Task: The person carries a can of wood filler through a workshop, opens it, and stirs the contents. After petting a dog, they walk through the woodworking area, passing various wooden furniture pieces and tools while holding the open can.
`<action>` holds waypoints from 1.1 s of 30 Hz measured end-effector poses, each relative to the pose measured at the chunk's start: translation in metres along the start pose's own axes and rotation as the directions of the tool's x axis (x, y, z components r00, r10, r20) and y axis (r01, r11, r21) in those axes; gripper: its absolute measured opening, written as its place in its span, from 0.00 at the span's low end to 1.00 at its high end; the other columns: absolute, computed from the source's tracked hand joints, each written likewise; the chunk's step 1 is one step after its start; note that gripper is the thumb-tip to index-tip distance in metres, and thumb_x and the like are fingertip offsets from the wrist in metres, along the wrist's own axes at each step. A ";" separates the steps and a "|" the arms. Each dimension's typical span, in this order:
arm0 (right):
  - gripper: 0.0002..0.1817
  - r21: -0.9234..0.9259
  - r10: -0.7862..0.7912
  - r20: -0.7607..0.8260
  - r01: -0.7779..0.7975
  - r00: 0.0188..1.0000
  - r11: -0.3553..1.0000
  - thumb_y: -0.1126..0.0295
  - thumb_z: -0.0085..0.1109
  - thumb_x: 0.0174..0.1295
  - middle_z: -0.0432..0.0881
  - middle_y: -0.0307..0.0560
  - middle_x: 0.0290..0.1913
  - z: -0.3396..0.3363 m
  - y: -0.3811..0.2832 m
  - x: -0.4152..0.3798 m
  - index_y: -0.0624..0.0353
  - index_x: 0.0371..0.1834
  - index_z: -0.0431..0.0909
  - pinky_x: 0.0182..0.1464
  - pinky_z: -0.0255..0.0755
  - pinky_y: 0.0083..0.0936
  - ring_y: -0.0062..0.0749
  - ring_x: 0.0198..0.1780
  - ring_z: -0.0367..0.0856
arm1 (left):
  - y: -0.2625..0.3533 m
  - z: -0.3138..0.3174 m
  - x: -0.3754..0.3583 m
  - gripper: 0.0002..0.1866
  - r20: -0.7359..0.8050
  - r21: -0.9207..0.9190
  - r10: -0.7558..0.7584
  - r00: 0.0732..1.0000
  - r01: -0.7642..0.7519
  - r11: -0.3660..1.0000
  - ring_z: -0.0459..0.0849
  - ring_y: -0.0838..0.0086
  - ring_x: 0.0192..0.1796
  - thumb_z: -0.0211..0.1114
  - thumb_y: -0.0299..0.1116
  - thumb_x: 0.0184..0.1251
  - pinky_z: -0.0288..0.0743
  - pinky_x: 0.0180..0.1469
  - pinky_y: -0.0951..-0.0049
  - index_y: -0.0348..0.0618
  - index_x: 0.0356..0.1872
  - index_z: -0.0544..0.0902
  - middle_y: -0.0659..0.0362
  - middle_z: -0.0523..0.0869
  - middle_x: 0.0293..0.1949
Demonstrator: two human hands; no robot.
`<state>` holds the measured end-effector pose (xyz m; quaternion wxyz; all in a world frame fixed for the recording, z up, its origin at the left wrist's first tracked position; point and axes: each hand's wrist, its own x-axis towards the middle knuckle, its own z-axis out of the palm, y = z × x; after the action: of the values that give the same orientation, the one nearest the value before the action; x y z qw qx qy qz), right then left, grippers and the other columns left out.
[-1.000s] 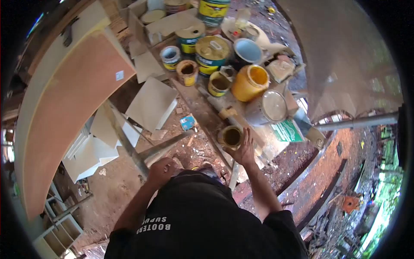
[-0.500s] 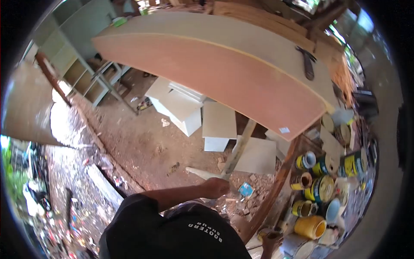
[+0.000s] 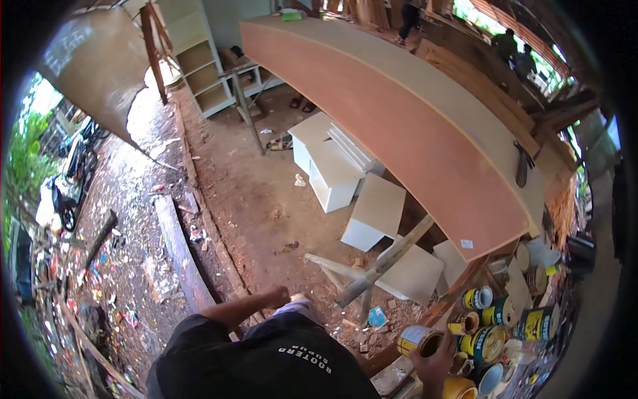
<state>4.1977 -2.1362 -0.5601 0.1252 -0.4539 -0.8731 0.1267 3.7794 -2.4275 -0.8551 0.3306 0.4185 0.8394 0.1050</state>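
My right hand (image 3: 435, 362) is closed around an open paint can (image 3: 420, 340) with a pale, yellow-marked label and a brown-stained mouth. Just beyond it stand more used cans, among them a yellow-and-black one (image 3: 488, 342) and an orange-yellow tub (image 3: 458, 387). At the lower middle, my left hand (image 3: 276, 297) is in front of my body, over the ground and away from the wooden supports; its fingers are too small and blurred to make out. A long curved panel (image 3: 385, 126) with a pinkish face lies raised on round wooden poles (image 3: 389, 259).
A hammer (image 3: 522, 166) rests on the panel's right end. White box units (image 3: 332, 193) sit on the dirt floor beneath. Shelving (image 3: 199, 66) stands at the back left, a plank (image 3: 176, 246) lies left, and people (image 3: 505, 50) are in the background.
My right hand has come up and forward, lifting the can. My left hand has moved left, away from the pole. The view has turned rightward and shows more of the ground at left.
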 end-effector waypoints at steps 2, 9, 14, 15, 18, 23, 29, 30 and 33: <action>0.53 0.083 -0.081 0.044 0.077 0.996 0.994 0.58 0.73 0.38 0.71 0.70 0.64 -0.014 -0.033 0.026 0.69 0.72 0.65 0.67 0.68 0.58 0.69 0.65 0.70 | -0.024 0.000 -0.025 0.23 0.082 -0.111 -0.230 0.970 0.239 0.965 0.89 0.46 0.53 0.65 0.52 0.63 0.82 0.57 0.50 0.47 0.50 0.89 0.43 0.90 0.49; 0.55 0.129 -0.426 0.114 0.412 0.898 0.902 0.54 0.78 0.37 0.72 0.69 0.65 0.005 -0.116 0.088 0.67 0.72 0.65 0.67 0.69 0.58 0.66 0.65 0.71 | -0.135 0.044 -0.086 0.18 0.115 0.116 -0.275 0.954 0.263 0.958 0.90 0.51 0.53 0.59 0.44 0.70 0.85 0.52 0.50 0.47 0.51 0.89 0.46 0.90 0.49; 0.55 0.151 -0.527 0.201 0.505 0.826 0.850 0.52 0.78 0.38 0.73 0.68 0.64 0.043 -0.189 0.127 0.66 0.72 0.65 0.66 0.71 0.57 0.65 0.64 0.73 | -0.151 0.021 -0.148 0.17 0.096 0.196 -0.333 0.938 0.310 0.930 0.92 0.55 0.49 0.55 0.41 0.74 0.88 0.45 0.52 0.46 0.47 0.90 0.50 0.91 0.48; 0.55 0.160 -0.540 0.214 0.517 0.814 0.841 0.52 0.78 0.39 0.73 0.68 0.64 0.052 -0.204 0.135 0.66 0.72 0.65 0.65 0.72 0.57 0.65 0.63 0.73 | -0.167 0.030 -0.152 0.17 0.085 0.209 -0.328 0.941 0.305 0.929 0.93 0.54 0.48 0.55 0.41 0.75 0.88 0.45 0.52 0.46 0.47 0.90 0.50 0.91 0.49; 0.55 0.169 -0.562 0.255 0.536 0.787 0.827 0.52 0.80 0.39 0.73 0.67 0.65 0.084 -0.257 0.159 0.64 0.73 0.66 0.68 0.72 0.55 0.64 0.67 0.72 | -0.205 0.042 -0.168 0.25 0.061 -0.111 -0.615 0.786 0.618 0.779 0.91 0.48 0.50 0.52 0.50 0.77 0.86 0.49 0.48 0.40 0.52 0.87 0.44 0.91 0.49; 0.55 0.184 -0.576 0.244 0.546 0.780 0.817 0.51 0.79 0.39 0.74 0.65 0.64 0.145 -0.337 0.197 0.64 0.72 0.66 0.67 0.72 0.55 0.63 0.65 0.74 | -0.294 0.048 -0.167 0.25 0.180 -0.251 -0.684 0.707 0.705 0.663 0.92 0.53 0.46 0.64 0.57 0.64 0.85 0.49 0.56 0.42 0.41 0.91 0.48 0.93 0.39; 0.57 0.159 -0.538 0.290 0.514 0.792 0.843 0.50 0.79 0.39 0.73 0.66 0.66 0.221 -0.420 0.243 0.65 0.74 0.64 0.68 0.71 0.53 0.62 0.66 0.73 | -0.350 -0.066 -0.148 0.25 -0.095 -0.232 -0.581 0.808 0.550 0.802 0.93 0.59 0.44 0.63 0.56 0.66 0.87 0.46 0.59 0.40 0.40 0.90 0.52 0.93 0.35; 0.59 0.170 -0.511 0.328 0.483 0.794 0.859 0.50 0.80 0.38 0.72 0.67 0.68 0.236 -0.431 0.252 0.63 0.75 0.62 0.71 0.70 0.54 0.64 0.70 0.70 | -0.393 -0.047 -0.127 0.27 -0.205 -0.060 -0.474 0.856 0.472 0.879 0.93 0.56 0.43 0.65 0.58 0.67 0.85 0.45 0.58 0.39 0.39 0.90 0.50 0.93 0.35; 0.59 0.187 -0.519 0.309 0.484 0.797 0.855 0.50 0.80 0.38 0.71 0.68 0.68 0.272 -0.459 0.274 0.63 0.76 0.62 0.70 0.71 0.54 0.65 0.69 0.71 | -0.360 -0.158 -0.118 0.23 -0.097 -0.459 -0.721 0.686 0.612 0.644 0.90 0.53 0.54 0.65 0.53 0.68 0.83 0.56 0.55 0.43 0.45 0.90 0.47 0.92 0.47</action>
<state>3.6053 -2.1942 -0.6327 0.0199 -0.1696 -0.9626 0.2102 3.5010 -2.7288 -0.8425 0.3038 -0.0172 0.9323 0.1958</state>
